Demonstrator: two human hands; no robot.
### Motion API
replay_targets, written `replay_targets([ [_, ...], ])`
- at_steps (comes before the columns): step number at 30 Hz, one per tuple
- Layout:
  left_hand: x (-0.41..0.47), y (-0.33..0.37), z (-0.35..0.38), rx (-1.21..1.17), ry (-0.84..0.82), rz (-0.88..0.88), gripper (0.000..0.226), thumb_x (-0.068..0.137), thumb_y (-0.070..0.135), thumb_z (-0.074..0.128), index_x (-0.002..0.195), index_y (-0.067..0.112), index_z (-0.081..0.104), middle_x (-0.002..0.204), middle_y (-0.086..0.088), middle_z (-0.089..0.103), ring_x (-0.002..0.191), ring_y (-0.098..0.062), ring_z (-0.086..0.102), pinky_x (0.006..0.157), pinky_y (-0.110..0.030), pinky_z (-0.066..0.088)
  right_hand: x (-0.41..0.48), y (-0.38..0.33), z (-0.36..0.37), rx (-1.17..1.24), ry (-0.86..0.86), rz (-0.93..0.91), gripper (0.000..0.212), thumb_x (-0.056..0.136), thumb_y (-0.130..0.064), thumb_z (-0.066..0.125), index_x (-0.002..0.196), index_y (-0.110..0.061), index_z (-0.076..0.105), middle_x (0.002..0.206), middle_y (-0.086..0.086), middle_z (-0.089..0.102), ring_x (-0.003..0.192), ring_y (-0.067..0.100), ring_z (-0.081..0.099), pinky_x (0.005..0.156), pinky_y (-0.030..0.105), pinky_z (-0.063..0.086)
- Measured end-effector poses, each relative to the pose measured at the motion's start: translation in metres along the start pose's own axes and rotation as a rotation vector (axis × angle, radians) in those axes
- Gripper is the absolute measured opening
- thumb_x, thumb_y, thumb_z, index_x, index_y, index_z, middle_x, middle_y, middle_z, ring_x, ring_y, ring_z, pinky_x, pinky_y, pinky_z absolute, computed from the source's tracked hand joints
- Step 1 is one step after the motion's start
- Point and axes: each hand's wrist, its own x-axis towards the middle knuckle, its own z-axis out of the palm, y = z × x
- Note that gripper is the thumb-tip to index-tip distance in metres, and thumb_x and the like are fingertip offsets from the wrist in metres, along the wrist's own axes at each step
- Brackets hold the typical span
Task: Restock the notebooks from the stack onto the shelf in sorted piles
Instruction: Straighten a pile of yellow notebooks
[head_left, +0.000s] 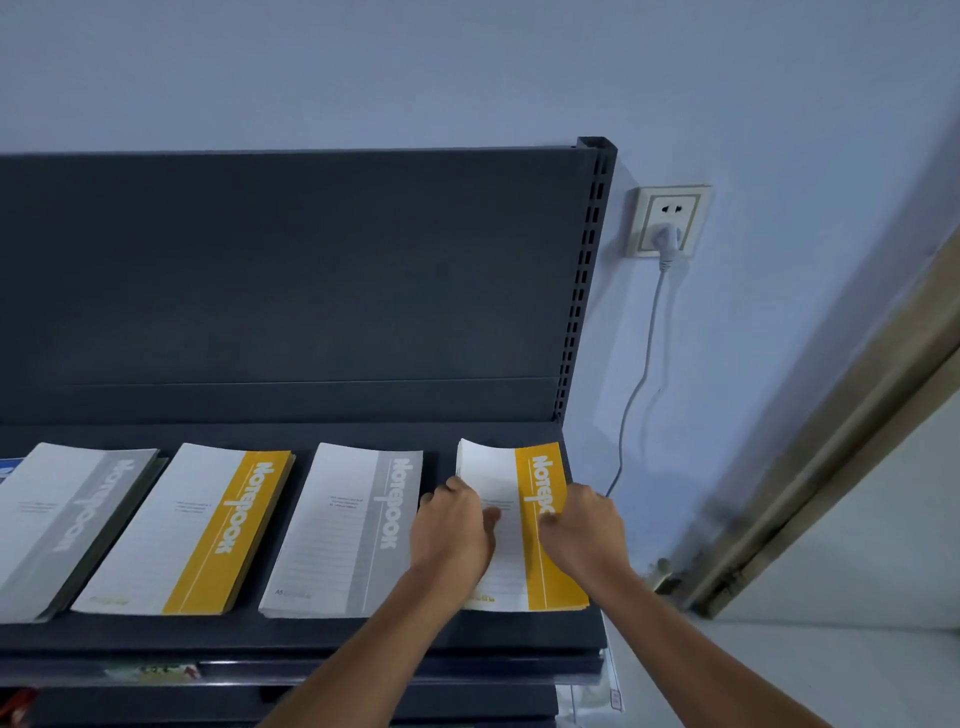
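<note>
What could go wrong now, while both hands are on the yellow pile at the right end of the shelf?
The yellow pile lies at the right end of the shelf, its front corner close to the edge; a push from the left hand could slide notebooks off.
The far left corner of the top cover is lifted; pressing there may crease it.
The right hand hides the pile's right edge, so misalignment could go unnoticed.

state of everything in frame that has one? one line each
right yellow pile: flat on shelf, held by both hands, far edge lifted.
left hand: grips its left edge.
right hand: fingers curled on its yellow band.
middle grey pile: flat, untouched.
left yellow pile: flat, untouched.
left grey pile: flat, untouched.
plug: seated in wall socket.
</note>
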Motion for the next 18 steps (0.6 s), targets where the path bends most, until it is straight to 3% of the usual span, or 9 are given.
replay_targets([
  [7,0.0,0.0,0.007,0.023,0.018,0.015,0.054,0.1,0.047,0.055,0.135,0.007,0.046,0.13,-0.007,0.06,0.117,-0.024,0.059,0.087,-0.028,0.053,0.0,-0.003,-0.002,-0.075,-0.007,-0.044,0.012,0.097,-0.022,0.059,0.089,-0.017,0.051,0.092,0.0,0.06,0.08,0.014,0.056,0.067,0.024,0.043],
  [9,-0.001,0.001,0.006,0.057,0.025,0.027,0.052,0.101,0.04,0.055,0.137,0.005,0.044,0.134,-0.009,0.058,0.121,-0.026,0.056,0.092,-0.029,0.052,-0.002,-0.004,-0.004,-0.085,-0.006,-0.041,0.012,0.096,-0.022,0.059,0.093,-0.016,0.05,0.103,0.003,0.061,0.094,0.018,0.058,0.076,0.027,0.049],
  [12,-0.004,-0.001,-0.007,0.03,0.1,0.078,0.046,0.101,0.036,0.054,0.136,0.008,0.044,0.133,-0.008,0.058,0.121,-0.024,0.054,0.092,-0.03,0.052,-0.004,-0.009,-0.005,-0.146,0.063,-0.095,0.022,0.094,-0.022,0.059,0.112,-0.01,0.053,0.121,0.008,0.057,0.116,0.027,0.052,0.091,0.032,0.047],
  [15,-0.007,-0.021,-0.035,-0.067,0.151,0.161,0.045,0.099,0.034,0.057,0.137,0.013,0.046,0.132,-0.004,0.058,0.122,-0.022,0.054,0.093,-0.031,0.052,-0.01,-0.028,-0.001,-0.165,0.152,-0.194,0.039,0.094,-0.022,0.058,0.13,-0.008,0.052,0.129,0.01,0.053,0.121,0.028,0.047,0.097,0.034,0.045],
  [18,-0.005,-0.06,-0.067,-0.092,0.157,0.217,0.04,0.097,0.027,0.057,0.135,0.017,0.049,0.128,-0.003,0.06,0.118,-0.02,0.055,0.09,-0.03,0.051,-0.026,-0.062,0.012,-0.144,0.163,-0.354,0.042,0.094,-0.021,0.058,0.134,-0.011,0.054,0.131,0.008,0.053,0.123,0.027,0.046,0.104,0.034,0.039],
])
